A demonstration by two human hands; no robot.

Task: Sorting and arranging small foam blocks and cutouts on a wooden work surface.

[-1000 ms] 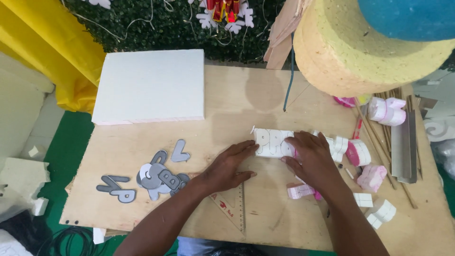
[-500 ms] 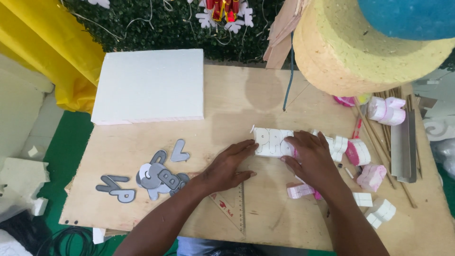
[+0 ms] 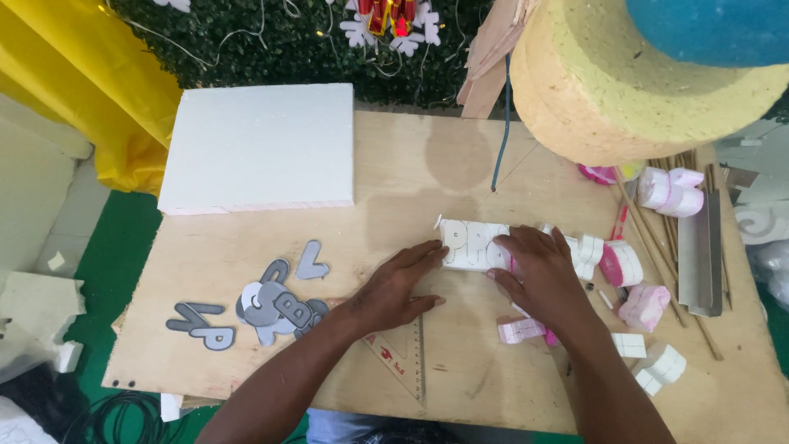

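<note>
Left hand (image 3: 399,288) flat on board (image 3: 411,181), fingers spread, fingertips touching near edge of white foam strip (image 3: 468,245). Right hand (image 3: 538,275) pressed down on strip's other end, fingers spread, pinching nothing. Strip lying between both hands, pencilled letter outlines on top. Clear triangle ruler (image 3: 403,358) just under left wrist. Grey foam letters (image 3: 271,304) well left of left hand. Pink-and-white foam pieces (image 3: 625,263) just right of right hand; pink piece (image 3: 522,330) beneath right palm. White foam slab (image 3: 259,148) beyond left hand.

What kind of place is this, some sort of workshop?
Probably a craft or decoration workshop: a plywood worktable carries a white foam slab, grey cut-out letters, and a set square, with both hands on white foam letters.
</note>
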